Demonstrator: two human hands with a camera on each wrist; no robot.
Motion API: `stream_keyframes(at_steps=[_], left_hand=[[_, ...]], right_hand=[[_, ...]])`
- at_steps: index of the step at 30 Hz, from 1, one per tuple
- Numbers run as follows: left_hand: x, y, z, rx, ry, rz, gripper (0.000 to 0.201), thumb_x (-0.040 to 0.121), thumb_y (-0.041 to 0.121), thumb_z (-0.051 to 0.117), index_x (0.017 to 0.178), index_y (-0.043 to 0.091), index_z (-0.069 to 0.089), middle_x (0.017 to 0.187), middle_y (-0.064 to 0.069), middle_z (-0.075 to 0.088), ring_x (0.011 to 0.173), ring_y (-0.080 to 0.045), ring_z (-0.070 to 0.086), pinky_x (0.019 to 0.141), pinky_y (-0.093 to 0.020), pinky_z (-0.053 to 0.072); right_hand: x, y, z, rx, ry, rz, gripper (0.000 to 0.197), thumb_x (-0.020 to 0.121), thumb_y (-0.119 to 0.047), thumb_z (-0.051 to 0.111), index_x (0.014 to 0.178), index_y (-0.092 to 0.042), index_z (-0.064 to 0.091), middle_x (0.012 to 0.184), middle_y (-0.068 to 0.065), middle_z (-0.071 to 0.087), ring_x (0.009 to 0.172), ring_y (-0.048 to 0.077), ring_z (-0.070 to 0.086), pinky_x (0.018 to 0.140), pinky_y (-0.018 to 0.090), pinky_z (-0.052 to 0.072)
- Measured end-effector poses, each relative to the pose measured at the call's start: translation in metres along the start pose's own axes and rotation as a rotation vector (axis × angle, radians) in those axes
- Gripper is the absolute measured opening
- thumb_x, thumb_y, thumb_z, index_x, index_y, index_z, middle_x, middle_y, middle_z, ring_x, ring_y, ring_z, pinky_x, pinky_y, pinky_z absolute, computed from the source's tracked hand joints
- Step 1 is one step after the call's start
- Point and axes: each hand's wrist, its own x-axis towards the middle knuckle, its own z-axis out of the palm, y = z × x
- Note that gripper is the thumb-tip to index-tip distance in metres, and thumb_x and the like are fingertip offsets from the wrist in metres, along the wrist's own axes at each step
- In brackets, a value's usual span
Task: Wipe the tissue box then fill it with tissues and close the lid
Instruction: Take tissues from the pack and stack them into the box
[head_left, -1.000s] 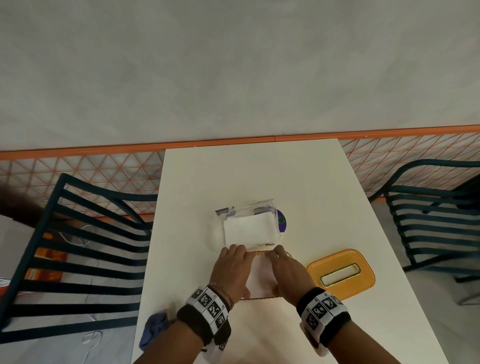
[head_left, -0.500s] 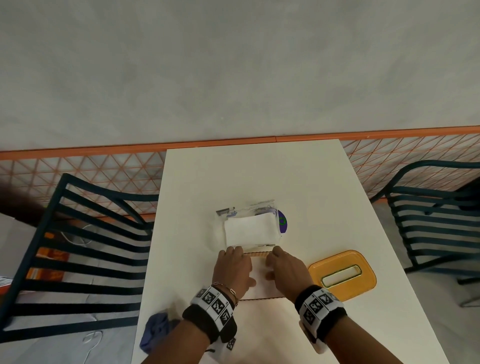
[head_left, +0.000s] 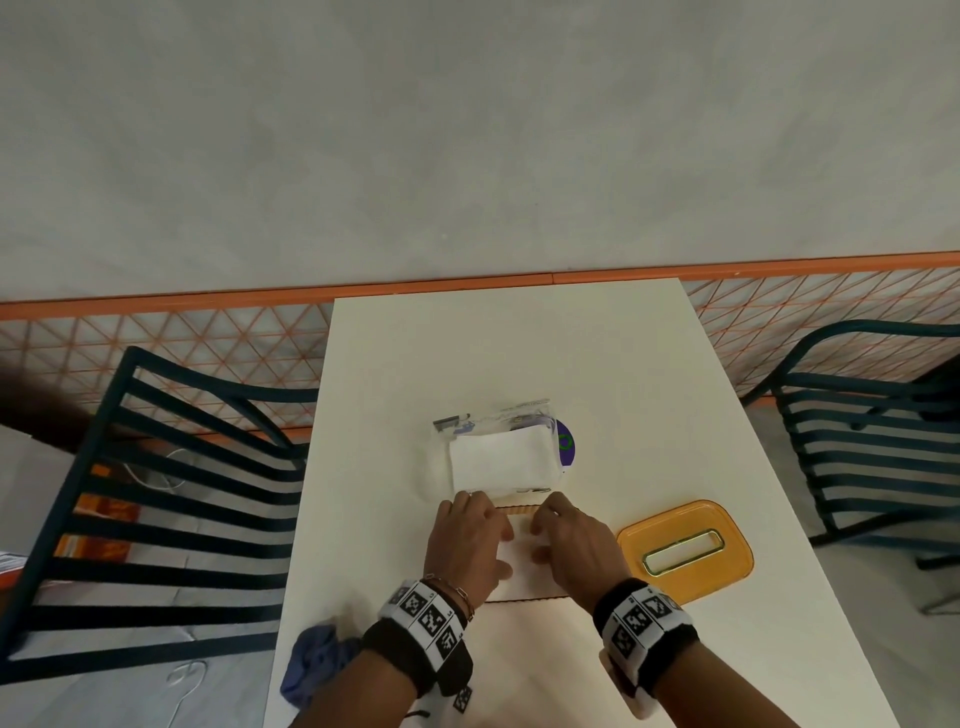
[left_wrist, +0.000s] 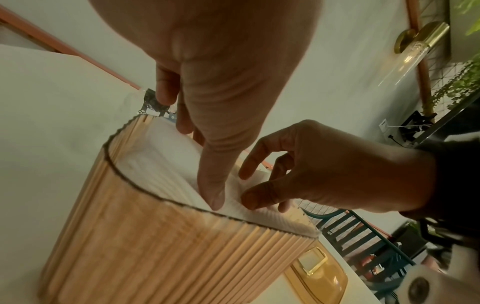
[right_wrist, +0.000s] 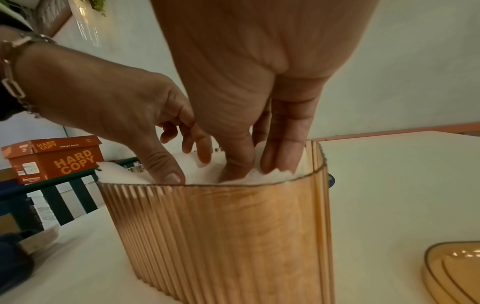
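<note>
The ribbed amber tissue box (right_wrist: 228, 236) stands open on the white table (head_left: 597, 364), just nearer than the open tissue packet (head_left: 498, 452). Both the left hand (head_left: 467, 540) and right hand (head_left: 576, 545) reach into it, straight fingers pressing the white tissues (right_wrist: 197, 170) down. The amber lid (head_left: 685, 551) lies just right. From the head view the hands hide most of the box.

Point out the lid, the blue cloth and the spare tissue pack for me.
lid (head_left: 727, 525), head view, on its amber top beside the slot.
blue cloth (head_left: 317, 662), head view, middle of the crumpled bundle.
tissue pack (head_left: 498, 460), head view, on the white stack.
</note>
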Motion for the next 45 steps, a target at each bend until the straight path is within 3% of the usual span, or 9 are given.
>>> stream_keyframes(at_steps=[7, 11, 13, 17, 26, 32, 35, 41, 45], left_hand=[[0.0, -0.007, 0.001, -0.019, 0.011, -0.054, 0.056, 0.074, 0.053, 0.078, 0.123, 0.036, 0.055, 0.121, 0.013, 0.057, 0.113, -0.013, 0.049, 0.098, -0.028, 0.035], [-0.002, -0.011, 0.002, -0.037, 0.023, -0.05, 0.065, 0.076, 0.056, 0.075, 0.133, 0.037, 0.051, 0.119, 0.01, 0.058, 0.113, -0.015, 0.05, 0.1, -0.029, 0.035], [-0.002, -0.011, 0.003, -0.052, 0.036, -0.042, 0.061, 0.079, 0.056, 0.073, 0.134, 0.038, 0.053, 0.119, 0.009, 0.058, 0.113, -0.016, 0.05, 0.101, -0.029, 0.036], [-0.002, -0.011, 0.003, -0.086, 0.072, -0.044, 0.042, 0.087, 0.053, 0.067, 0.125, 0.038, 0.062, 0.119, 0.011, 0.056, 0.114, -0.014, 0.05, 0.102, -0.027, 0.034], [0.004, -0.012, 0.001, -0.075, 0.161, -0.053, 0.018, 0.094, 0.043, 0.063, 0.106, 0.034, 0.072, 0.107, 0.011, 0.061, 0.104, -0.014, 0.054, 0.095, -0.03, 0.038], [0.008, -0.014, -0.003, -0.024, 0.153, -0.045, 0.006, 0.08, 0.038, 0.081, 0.08, 0.033, 0.076, 0.084, 0.012, 0.062, 0.082, -0.016, 0.056, 0.078, -0.033, 0.045], [0.007, -0.014, -0.004, 0.004, 0.141, -0.017, 0.012, 0.071, 0.032, 0.086, 0.069, 0.034, 0.074, 0.076, 0.013, 0.059, 0.073, -0.015, 0.053, 0.07, -0.032, 0.044], [0.0, -0.011, -0.007, 0.01, 0.169, 0.056, 0.012, 0.072, 0.027, 0.082, 0.069, 0.033, 0.073, 0.078, 0.013, 0.058, 0.075, -0.015, 0.053, 0.068, -0.03, 0.043], [-0.01, -0.009, -0.009, -0.002, 0.189, 0.131, 0.012, 0.073, 0.024, 0.081, 0.071, 0.032, 0.072, 0.082, 0.012, 0.059, 0.078, -0.015, 0.054, 0.069, -0.029, 0.044]], right_hand=[[-0.001, 0.006, 0.005, 0.152, 0.103, 0.039, 0.04, 0.082, -0.013, 0.074, 0.118, -0.024, 0.06, 0.115, -0.007, 0.06, 0.081, 0.017, 0.067, 0.061, 0.025, 0.044], [-0.003, 0.01, 0.004, 0.225, 0.132, 0.041, 0.033, 0.087, -0.007, 0.07, 0.115, -0.024, 0.064, 0.104, -0.007, 0.066, 0.07, 0.002, 0.051, 0.056, 0.007, 0.026], [-0.003, 0.013, 0.005, 0.233, 0.145, 0.04, 0.026, 0.088, -0.009, 0.069, 0.11, -0.023, 0.068, 0.1, -0.006, 0.066, 0.073, 0.005, 0.054, 0.059, 0.006, 0.029], [-0.004, 0.017, 0.006, 0.231, 0.18, 0.068, 0.017, 0.088, -0.012, 0.07, 0.099, -0.024, 0.071, 0.093, -0.005, 0.065, 0.077, 0.018, 0.064, 0.062, 0.025, 0.049], [-0.003, 0.018, 0.006, 0.241, 0.179, 0.083, 0.014, 0.089, -0.012, 0.07, 0.1, -0.02, 0.073, 0.095, -0.002, 0.067, 0.079, 0.022, 0.065, 0.056, 0.007, 0.024], [-0.003, 0.02, 0.005, 0.243, 0.171, 0.087, 0.015, 0.091, -0.014, 0.068, 0.103, -0.021, 0.073, 0.098, -0.003, 0.067, 0.083, 0.022, 0.066, 0.058, 0.007, 0.028], [-0.004, 0.019, 0.005, 0.239, 0.167, 0.086, 0.021, 0.092, -0.016, 0.067, 0.111, -0.023, 0.072, 0.108, -0.004, 0.067, 0.088, 0.021, 0.067, 0.065, 0.012, 0.04], [-0.007, 0.014, 0.007, 0.196, 0.189, 0.029, 0.041, 0.085, -0.017, 0.076, 0.124, -0.025, 0.068, 0.129, -0.007, 0.065, 0.097, 0.023, 0.071, 0.077, 0.029, 0.057], [-0.003, 0.012, 0.013, 0.15, 0.178, -0.06, 0.035, 0.084, -0.021, 0.077, 0.118, -0.03, 0.071, 0.119, -0.011, 0.069, 0.095, 0.017, 0.071, 0.073, 0.028, 0.059]])
